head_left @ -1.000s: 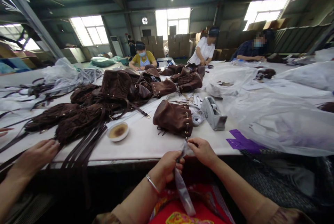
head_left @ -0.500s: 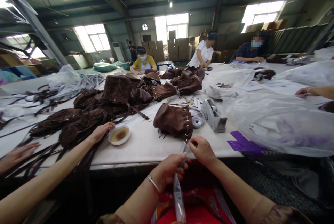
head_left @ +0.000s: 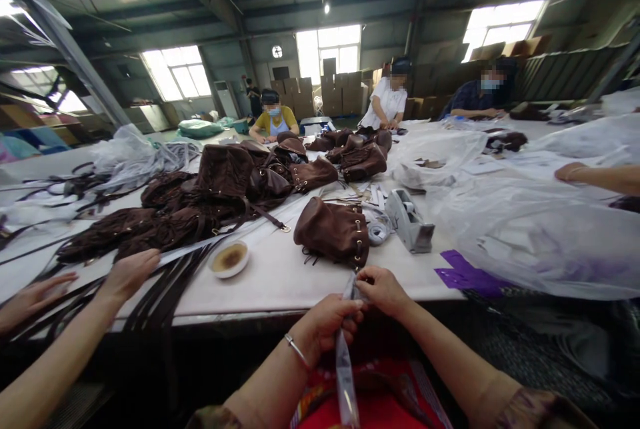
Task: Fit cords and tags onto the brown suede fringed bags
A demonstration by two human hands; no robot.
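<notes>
My left hand [head_left: 333, 322] is closed around a narrow clear plastic strip [head_left: 345, 372], which hangs down toward my lap. Close beside it, at the strip's upper end, the fingers of my right hand [head_left: 381, 288] are pinched together on the plastic. Just beyond both hands, a brown drawstring bag [head_left: 331, 230] with metal eyelets lies on its side on the white table [head_left: 280, 282]. Its lower right corner is near the top of the strip; whether they are joined is too small to tell.
A shallow dish [head_left: 229, 260], a tape dispenser [head_left: 410, 222] and purple tape [head_left: 467, 274] lie around. Brown bags [head_left: 225, 176] are piled left of centre. Plastic sheeting [head_left: 540, 236] covers the right side. At the left, another person's hands [head_left: 131, 274] handle straps; another forearm [head_left: 600, 176] reaches in from the right.
The neighbouring person's hand at the left has moved left and down, with a pale strip now stretched behind it. The forearm at the right has shifted slightly left. My hands have barely moved.
</notes>
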